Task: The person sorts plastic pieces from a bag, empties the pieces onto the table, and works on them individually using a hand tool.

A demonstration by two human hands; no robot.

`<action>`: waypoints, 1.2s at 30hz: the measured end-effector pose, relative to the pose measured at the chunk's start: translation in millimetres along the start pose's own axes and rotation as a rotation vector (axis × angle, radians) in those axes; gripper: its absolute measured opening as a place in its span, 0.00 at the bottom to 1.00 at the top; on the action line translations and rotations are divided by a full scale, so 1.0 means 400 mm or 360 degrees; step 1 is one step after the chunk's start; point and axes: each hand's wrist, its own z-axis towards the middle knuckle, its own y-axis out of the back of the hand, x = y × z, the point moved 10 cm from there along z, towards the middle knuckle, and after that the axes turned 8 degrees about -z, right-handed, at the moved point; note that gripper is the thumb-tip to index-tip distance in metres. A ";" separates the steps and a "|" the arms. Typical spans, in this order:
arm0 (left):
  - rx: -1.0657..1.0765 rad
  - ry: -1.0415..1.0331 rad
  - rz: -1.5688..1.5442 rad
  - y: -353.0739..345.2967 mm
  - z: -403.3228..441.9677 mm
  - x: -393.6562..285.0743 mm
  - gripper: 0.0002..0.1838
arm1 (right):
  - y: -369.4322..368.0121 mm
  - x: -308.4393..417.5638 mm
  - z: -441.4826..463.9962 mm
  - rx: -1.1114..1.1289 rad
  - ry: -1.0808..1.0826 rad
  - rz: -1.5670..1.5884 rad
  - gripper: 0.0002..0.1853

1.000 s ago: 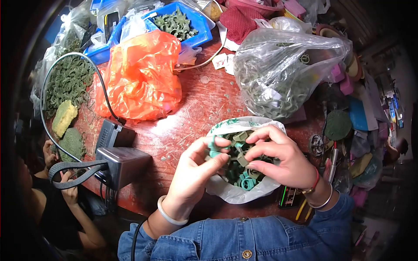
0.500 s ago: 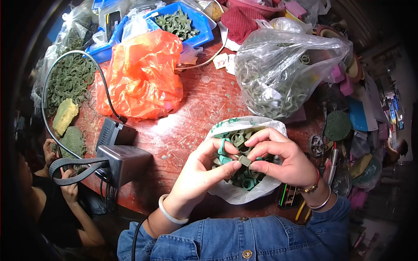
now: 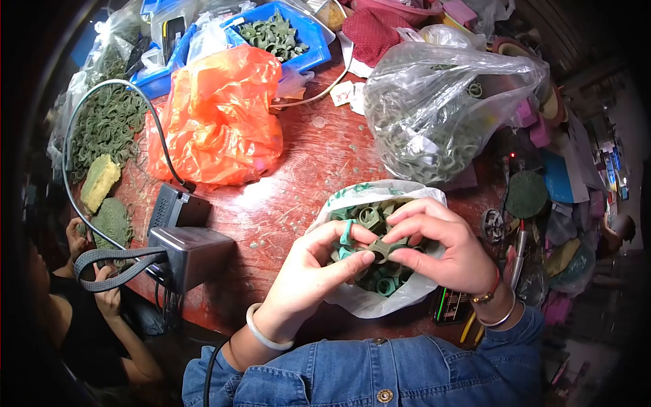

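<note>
Over an open white plastic bag [image 3: 400,302] full of green ring-shaped pieces, both my hands are pinched together. My left hand [image 3: 312,261] grips a dark olive ring piece [image 3: 381,251] between thumb and forefinger. A lighter teal ring piece [image 3: 347,233] sits at the fingers of the same hand. My right hand [image 3: 447,251] holds the olive piece from the other side, its fingers bent. More rings, olive and teal, lie in the bag beneath the hands, partly hidden by the fingers.
Left are an orange plastic bag [image 3: 220,115], a black box [image 3: 190,258] with a strap, and a heap of green rings [image 3: 108,129]. A clear bag [image 3: 434,115] stands behind right; a blue bin [image 3: 315,51] is behind. A co-worker's hands [image 3: 102,271] show at far left.
My hands have come together around an olive piece, which has turned between the fingers. The teal piece has stayed at my left fingers.
</note>
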 end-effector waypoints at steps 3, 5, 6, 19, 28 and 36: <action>-0.0106 0.0029 0.0017 0.028 0.000 0.020 0.09 | 0.047 0.001 -0.014 -0.0176 -0.0129 -0.0191 0.15; -0.0115 0.0005 0.0033 0.038 0.003 0.026 0.09 | 0.051 0.007 -0.033 -0.0119 -0.0144 -0.0339 0.17; -0.0130 -0.0022 0.0051 0.042 0.003 0.024 0.09 | 0.047 0.011 -0.043 -0.0060 -0.0152 -0.0484 0.19; 0.0078 -0.0635 0.1637 -0.072 -0.028 -0.064 0.20 | 0.052 0.055 -0.081 -0.0020 -0.0165 -0.0927 0.33; 0.0475 -0.1031 0.1901 -0.163 -0.055 -0.074 0.11 | 0.110 0.012 -0.053 -0.0323 -0.0139 -0.1059 0.28; 0.0001 -0.0987 0.1537 -0.088 -0.044 -0.107 0.16 | 0.186 0.011 -0.056 -0.0685 -0.0304 -0.0197 0.12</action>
